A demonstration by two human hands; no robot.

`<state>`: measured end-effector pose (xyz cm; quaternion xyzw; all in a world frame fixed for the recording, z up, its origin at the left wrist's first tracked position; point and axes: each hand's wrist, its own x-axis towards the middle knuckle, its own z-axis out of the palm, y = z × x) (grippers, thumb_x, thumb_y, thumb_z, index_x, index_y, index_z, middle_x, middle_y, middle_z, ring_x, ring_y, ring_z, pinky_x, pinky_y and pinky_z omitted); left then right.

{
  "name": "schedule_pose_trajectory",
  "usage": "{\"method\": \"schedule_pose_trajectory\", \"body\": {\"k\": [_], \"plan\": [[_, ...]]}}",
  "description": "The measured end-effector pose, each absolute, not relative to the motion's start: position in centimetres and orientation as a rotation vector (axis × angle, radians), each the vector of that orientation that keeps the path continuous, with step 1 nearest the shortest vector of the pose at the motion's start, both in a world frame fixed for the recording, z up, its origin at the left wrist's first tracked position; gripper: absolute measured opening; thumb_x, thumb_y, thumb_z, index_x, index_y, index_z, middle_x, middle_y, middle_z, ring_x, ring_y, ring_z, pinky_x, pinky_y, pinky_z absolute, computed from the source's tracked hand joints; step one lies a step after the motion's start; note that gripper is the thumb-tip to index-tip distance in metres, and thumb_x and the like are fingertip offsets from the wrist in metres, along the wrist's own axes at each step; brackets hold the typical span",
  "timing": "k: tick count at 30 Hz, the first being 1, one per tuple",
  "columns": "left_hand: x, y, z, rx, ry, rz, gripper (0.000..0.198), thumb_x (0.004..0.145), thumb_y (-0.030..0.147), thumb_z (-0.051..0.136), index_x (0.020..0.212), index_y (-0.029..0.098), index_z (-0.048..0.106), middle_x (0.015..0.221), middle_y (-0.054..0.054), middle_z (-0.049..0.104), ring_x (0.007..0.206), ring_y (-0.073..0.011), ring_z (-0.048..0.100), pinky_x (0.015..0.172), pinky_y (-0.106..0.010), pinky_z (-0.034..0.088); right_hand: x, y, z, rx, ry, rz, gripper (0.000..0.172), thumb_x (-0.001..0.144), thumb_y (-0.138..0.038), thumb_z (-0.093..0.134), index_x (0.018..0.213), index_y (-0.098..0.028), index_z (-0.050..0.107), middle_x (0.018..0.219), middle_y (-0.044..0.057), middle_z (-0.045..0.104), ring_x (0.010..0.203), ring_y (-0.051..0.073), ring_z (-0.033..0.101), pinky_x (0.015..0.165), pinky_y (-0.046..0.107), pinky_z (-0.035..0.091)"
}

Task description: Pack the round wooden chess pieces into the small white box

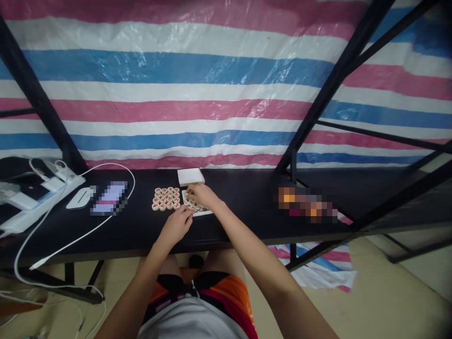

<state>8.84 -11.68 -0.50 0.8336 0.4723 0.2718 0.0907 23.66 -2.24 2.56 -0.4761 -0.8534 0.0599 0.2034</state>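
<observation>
Round wooden pieces with red characters (170, 198) stand in neat rows on the black table. Just to their right, pieces with black characters (198, 209) lie in a white tray (206, 213). My left hand (178, 223) is at the tray's near left corner, its fingers bent together; whatever they hold is too small to make out. Reaching over the far part of the tray, my right hand (201, 194) has its fingers curled down on the black-marked pieces and hides some of them. Its fingertips are pressed together at a piece.
A white box or lid (190, 176) lies behind the tray. On the left are a power strip (45, 200), white cables, a white device (80, 198) and a blurred phone (109, 198). A blurred item (307, 205) lies on the right, near the black frame (318, 108).
</observation>
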Motion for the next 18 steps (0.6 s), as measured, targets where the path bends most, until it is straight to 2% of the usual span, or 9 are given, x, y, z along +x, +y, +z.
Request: {"method": "schedule_pose_trajectory", "body": {"k": [3,8,13,18], "plan": [[8.8,-11.7,-0.5,2.478,1.398,0.794,0.028,0.09,0.017,0.042,0.105,0.018,0.065,0.098,-0.006,0.06,0.09,-0.0172,0.06,0.084,-0.028,0.048,23.2,-1.9,2.2,-1.385,-2.399,0.144,0.018,0.085,-0.029,0.057,0.099,-0.022,0.065,0.095,0.004,0.069,0.092,0.017,0.06,0.075,0.023,0.04],[8.8,-11.6,-0.5,2.486,1.399,0.801,0.028,0.09,0.016,0.042,0.106,0.017,0.065,0.098,-0.006,0.059,0.091,-0.0171,0.06,0.084,-0.028,0.047,22.6,-2.4,2.1,-1.363,-2.428,0.004,0.016,0.088,-0.026,0.054,0.095,-0.018,0.065,0.101,0.007,0.067,0.098,0.019,0.057,0.082,0.026,0.04],[8.8,-11.5,-0.7,2.508,1.403,0.801,0.028,0.09,0.016,0.042,0.105,0.019,0.065,0.097,-0.005,0.059,0.09,-0.0161,0.06,0.083,-0.027,0.047,21.8,-3.6,2.7,-1.42,-2.434,-0.159,0.023,0.091,-0.029,0.048,0.094,-0.015,0.066,0.101,0.011,0.067,0.101,0.022,0.056,0.085,0.029,0.041],[8.9,-11.5,-0.6,2.498,1.412,0.798,0.027,0.09,0.016,0.042,0.104,0.018,0.066,0.096,-0.005,0.059,0.09,-0.0161,0.06,0.083,-0.027,0.047,21.7,-4.0,3.2,-1.504,-2.447,-0.171,0.029,0.093,-0.03,0.044,0.094,-0.014,0.068,0.099,0.013,0.068,0.1,0.024,0.058,0.087,0.031,0.042]]}}
